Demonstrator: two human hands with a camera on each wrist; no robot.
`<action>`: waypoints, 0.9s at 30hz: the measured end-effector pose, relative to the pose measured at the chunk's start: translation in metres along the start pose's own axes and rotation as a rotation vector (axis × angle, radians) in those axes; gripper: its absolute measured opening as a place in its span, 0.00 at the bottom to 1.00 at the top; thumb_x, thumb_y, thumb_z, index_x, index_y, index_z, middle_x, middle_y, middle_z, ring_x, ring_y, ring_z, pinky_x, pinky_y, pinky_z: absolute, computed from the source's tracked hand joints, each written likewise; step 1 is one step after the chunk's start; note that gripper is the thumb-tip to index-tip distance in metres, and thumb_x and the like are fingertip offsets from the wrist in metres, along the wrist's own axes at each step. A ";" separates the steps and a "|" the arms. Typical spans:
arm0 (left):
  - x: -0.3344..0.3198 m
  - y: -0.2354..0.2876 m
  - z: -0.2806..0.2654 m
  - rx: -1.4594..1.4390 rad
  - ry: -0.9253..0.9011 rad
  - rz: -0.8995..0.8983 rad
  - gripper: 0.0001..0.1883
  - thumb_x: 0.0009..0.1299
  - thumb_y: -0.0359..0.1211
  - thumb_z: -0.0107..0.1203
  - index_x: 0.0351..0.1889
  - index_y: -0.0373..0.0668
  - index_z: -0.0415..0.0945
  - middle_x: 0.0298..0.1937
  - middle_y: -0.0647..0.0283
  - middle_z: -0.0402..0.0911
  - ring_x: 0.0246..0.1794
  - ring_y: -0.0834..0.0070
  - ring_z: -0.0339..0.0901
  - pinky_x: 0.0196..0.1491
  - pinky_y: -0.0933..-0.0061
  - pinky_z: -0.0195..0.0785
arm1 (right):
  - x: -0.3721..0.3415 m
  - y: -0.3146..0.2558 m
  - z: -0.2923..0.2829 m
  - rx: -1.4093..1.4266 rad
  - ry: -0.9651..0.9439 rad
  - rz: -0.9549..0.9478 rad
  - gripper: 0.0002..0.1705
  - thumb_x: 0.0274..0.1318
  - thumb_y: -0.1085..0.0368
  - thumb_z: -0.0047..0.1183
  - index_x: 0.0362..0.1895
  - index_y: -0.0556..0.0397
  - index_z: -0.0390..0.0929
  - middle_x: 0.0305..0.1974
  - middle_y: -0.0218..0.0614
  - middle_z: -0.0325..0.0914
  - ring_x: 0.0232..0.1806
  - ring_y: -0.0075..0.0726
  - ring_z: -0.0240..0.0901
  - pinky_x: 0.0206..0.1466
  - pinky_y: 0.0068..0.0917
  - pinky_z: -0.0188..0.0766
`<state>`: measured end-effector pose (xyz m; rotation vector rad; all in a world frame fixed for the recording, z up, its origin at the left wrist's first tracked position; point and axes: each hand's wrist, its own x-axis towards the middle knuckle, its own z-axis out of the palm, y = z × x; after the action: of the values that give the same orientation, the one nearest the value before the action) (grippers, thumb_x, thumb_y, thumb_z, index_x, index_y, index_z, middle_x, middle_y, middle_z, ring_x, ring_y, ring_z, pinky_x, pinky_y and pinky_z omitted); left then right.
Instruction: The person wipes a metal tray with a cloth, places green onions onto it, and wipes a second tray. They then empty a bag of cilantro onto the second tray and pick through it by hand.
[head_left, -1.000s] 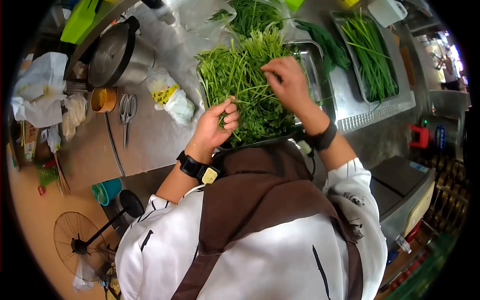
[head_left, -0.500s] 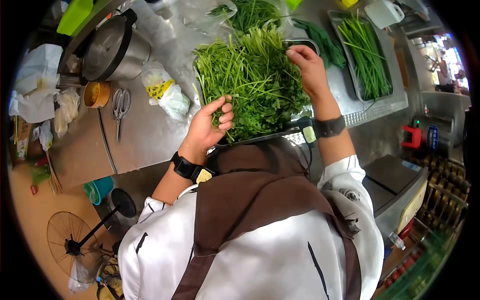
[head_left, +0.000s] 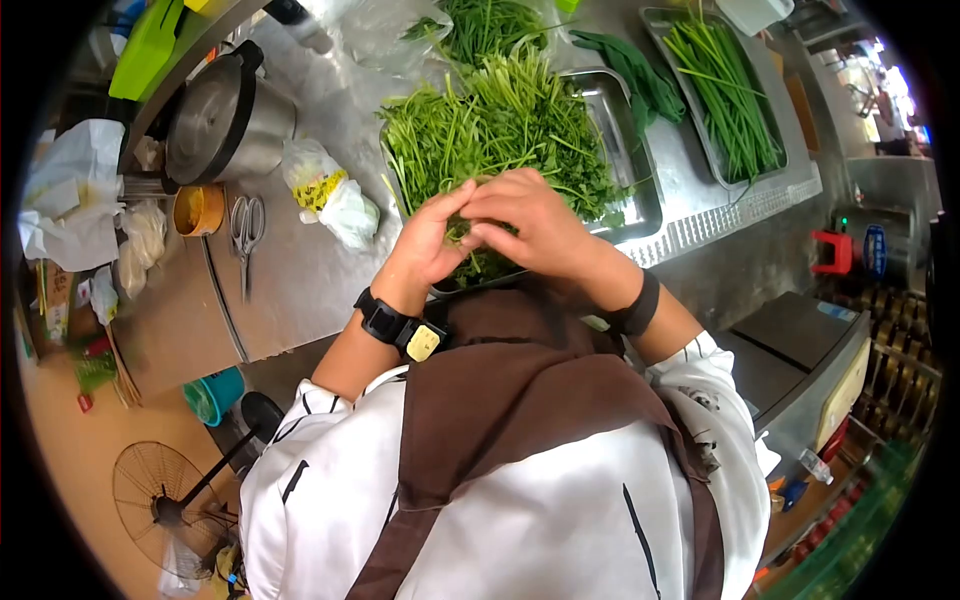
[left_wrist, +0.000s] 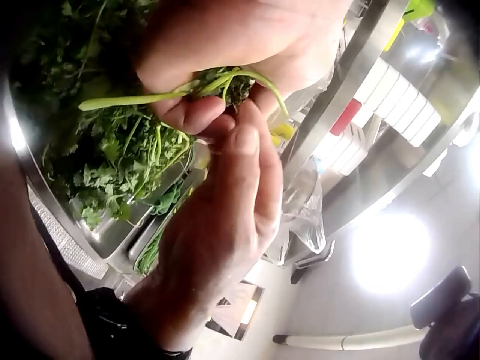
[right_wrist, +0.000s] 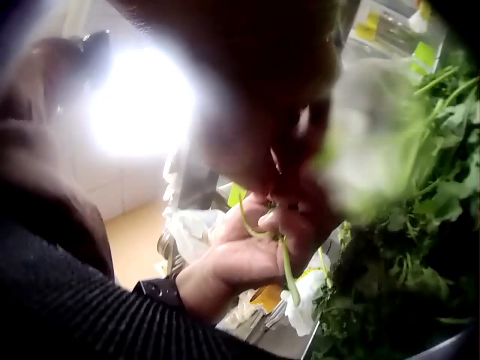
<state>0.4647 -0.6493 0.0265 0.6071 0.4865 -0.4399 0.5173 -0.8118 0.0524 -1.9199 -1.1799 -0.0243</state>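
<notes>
Leafy green herbs with pale stems (head_left: 500, 125) are heaped in a metal tray (head_left: 645, 205). Over the heap's near edge, my left hand (head_left: 432, 238) curls round a small sprig; in the left wrist view its pale stem (left_wrist: 131, 100) sticks out beside that hand (left_wrist: 247, 37). My right hand (head_left: 530, 222) meets the left, and in the left wrist view the right hand's thumb and fingers (left_wrist: 217, 217) pinch at the sprig's leafy part. The right wrist view shows the stem (right_wrist: 289, 271) hanging from the left hand (right_wrist: 259, 251); the right hand is dark and blurred there.
A second tray of long green stalks (head_left: 725, 100) lies to the right, with a dark green cloth (head_left: 635, 75) beside it. On the left are a lidded pot (head_left: 225, 120), scissors (head_left: 246, 235) and a plastic bag (head_left: 335, 195). More greens (head_left: 490, 30) lie behind the heap.
My right hand has moved from the right side of the heap back down and left to my left hand. The left hand stays near the heap's front edge, still gripping greens.
</notes>
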 end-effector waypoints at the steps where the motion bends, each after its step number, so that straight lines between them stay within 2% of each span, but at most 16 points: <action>1: 0.001 0.000 -0.006 -0.029 -0.007 0.006 0.10 0.69 0.38 0.51 0.42 0.43 0.71 0.36 0.67 0.73 0.28 0.80 0.64 0.25 0.82 0.54 | -0.002 0.003 -0.003 0.109 0.044 0.004 0.07 0.47 0.67 0.55 0.33 0.54 0.78 0.35 0.37 0.77 0.39 0.44 0.72 0.43 0.35 0.68; 2: 0.001 0.000 -0.009 -0.061 -0.014 0.014 0.09 0.69 0.36 0.50 0.42 0.42 0.71 0.36 0.66 0.73 0.28 0.80 0.64 0.25 0.82 0.54 | -0.004 0.010 -0.006 0.110 0.045 0.004 0.07 0.47 0.67 0.55 0.33 0.54 0.78 0.35 0.37 0.77 0.39 0.44 0.72 0.43 0.35 0.68; 4: -0.004 -0.001 -0.012 -0.085 0.032 0.015 0.09 0.69 0.33 0.49 0.44 0.41 0.69 0.36 0.65 0.72 0.28 0.79 0.63 0.25 0.82 0.54 | -0.010 0.040 -0.009 0.057 0.349 0.250 0.08 0.49 0.67 0.54 0.35 0.54 0.78 0.38 0.39 0.77 0.43 0.44 0.71 0.47 0.38 0.66; 6: -0.005 -0.003 -0.025 -0.193 -0.117 0.023 0.11 0.70 0.33 0.47 0.48 0.39 0.68 0.34 0.65 0.71 0.28 0.79 0.62 0.26 0.81 0.53 | -0.014 0.078 -0.011 -0.116 0.401 0.430 0.09 0.50 0.66 0.54 0.37 0.54 0.78 0.38 0.41 0.77 0.43 0.47 0.71 0.48 0.40 0.66; 7: -0.008 -0.002 -0.022 -0.186 -0.123 0.013 0.12 0.71 0.32 0.45 0.49 0.39 0.66 0.32 0.66 0.69 0.27 0.80 0.61 0.26 0.81 0.53 | -0.014 0.091 -0.014 -0.308 0.393 0.375 0.11 0.50 0.63 0.54 0.38 0.54 0.79 0.38 0.42 0.77 0.44 0.49 0.71 0.46 0.42 0.67; 8: -0.011 -0.002 -0.021 -0.184 -0.124 0.013 0.12 0.71 0.32 0.45 0.49 0.39 0.66 0.32 0.66 0.69 0.27 0.80 0.61 0.26 0.81 0.53 | -0.017 0.103 -0.018 -0.308 0.395 0.375 0.11 0.50 0.63 0.54 0.38 0.54 0.79 0.38 0.42 0.77 0.44 0.49 0.71 0.46 0.42 0.67; 10: -0.017 -0.001 -0.018 -0.147 -0.112 0.035 0.11 0.71 0.32 0.45 0.48 0.38 0.66 0.31 0.67 0.68 0.27 0.79 0.61 0.26 0.81 0.53 | -0.028 0.124 -0.024 -0.544 0.067 0.557 0.15 0.50 0.58 0.55 0.39 0.54 0.79 0.39 0.43 0.77 0.45 0.49 0.71 0.47 0.44 0.67; 11: -0.020 0.001 -0.018 -0.141 -0.118 0.032 0.11 0.71 0.32 0.45 0.48 0.38 0.66 0.31 0.67 0.68 0.27 0.79 0.61 0.26 0.81 0.53 | -0.035 0.131 -0.028 -0.535 0.044 0.691 0.18 0.49 0.55 0.55 0.40 0.53 0.79 0.40 0.45 0.76 0.46 0.51 0.70 0.48 0.44 0.66; 12: -0.022 0.003 -0.019 -0.138 -0.084 0.049 0.11 0.71 0.32 0.45 0.48 0.39 0.66 0.32 0.67 0.67 0.27 0.80 0.61 0.25 0.81 0.54 | -0.041 0.138 -0.032 -0.542 0.050 0.696 0.18 0.49 0.55 0.55 0.40 0.53 0.79 0.40 0.45 0.76 0.46 0.51 0.70 0.48 0.44 0.66; 15: -0.025 0.004 -0.022 -0.147 -0.058 0.057 0.10 0.72 0.32 0.44 0.48 0.39 0.66 0.32 0.68 0.66 0.26 0.80 0.60 0.24 0.83 0.53 | -0.057 0.139 -0.054 -0.571 -0.086 0.864 0.19 0.48 0.56 0.55 0.42 0.53 0.79 0.43 0.46 0.75 0.48 0.54 0.68 0.50 0.45 0.66; 16: -0.025 0.003 -0.025 -0.146 -0.072 0.059 0.10 0.72 0.32 0.44 0.48 0.39 0.66 0.31 0.68 0.65 0.26 0.81 0.60 0.24 0.83 0.53 | -0.059 0.135 -0.058 -0.576 -0.084 0.877 0.19 0.48 0.56 0.55 0.42 0.53 0.79 0.43 0.46 0.75 0.48 0.54 0.68 0.50 0.45 0.66; 18: -0.026 0.003 -0.023 -0.133 -0.038 0.046 0.10 0.72 0.32 0.44 0.48 0.39 0.66 0.32 0.68 0.66 0.26 0.80 0.60 0.24 0.83 0.54 | -0.054 0.130 -0.061 -0.589 0.048 0.814 0.20 0.47 0.57 0.55 0.44 0.54 0.78 0.44 0.46 0.75 0.48 0.54 0.68 0.50 0.45 0.66; 19: -0.027 0.003 -0.020 -0.123 -0.022 0.037 0.10 0.71 0.32 0.44 0.48 0.39 0.66 0.32 0.68 0.66 0.26 0.80 0.60 0.25 0.82 0.54 | -0.053 0.132 -0.060 -0.574 0.146 0.724 0.21 0.47 0.58 0.54 0.46 0.54 0.77 0.43 0.45 0.75 0.48 0.53 0.68 0.50 0.45 0.66; 22: -0.028 0.006 -0.014 -0.089 -0.005 0.033 0.10 0.71 0.33 0.45 0.48 0.40 0.66 0.32 0.67 0.67 0.26 0.80 0.61 0.26 0.81 0.54 | -0.036 0.130 -0.059 -0.551 0.247 0.634 0.19 0.48 0.58 0.53 0.43 0.54 0.78 0.42 0.45 0.75 0.48 0.52 0.68 0.50 0.45 0.66; 26: -0.027 0.006 -0.004 -0.023 0.007 0.046 0.11 0.71 0.33 0.46 0.47 0.40 0.67 0.32 0.67 0.67 0.26 0.80 0.61 0.26 0.82 0.54 | -0.025 0.152 -0.046 -0.480 0.249 0.615 0.15 0.48 0.59 0.53 0.40 0.52 0.79 0.42 0.45 0.75 0.48 0.52 0.68 0.50 0.44 0.66; 27: -0.027 0.006 -0.003 0.001 0.016 0.044 0.11 0.71 0.33 0.46 0.47 0.40 0.67 0.32 0.67 0.67 0.26 0.80 0.61 0.26 0.82 0.54 | -0.023 0.164 -0.042 -0.521 0.130 0.678 0.14 0.49 0.59 0.53 0.38 0.51 0.80 0.41 0.45 0.76 0.47 0.51 0.69 0.49 0.44 0.67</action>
<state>0.4453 -0.6363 0.0423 0.6213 0.4873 -0.3940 0.6415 -0.8866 -0.0373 -2.6477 -0.4039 -0.0981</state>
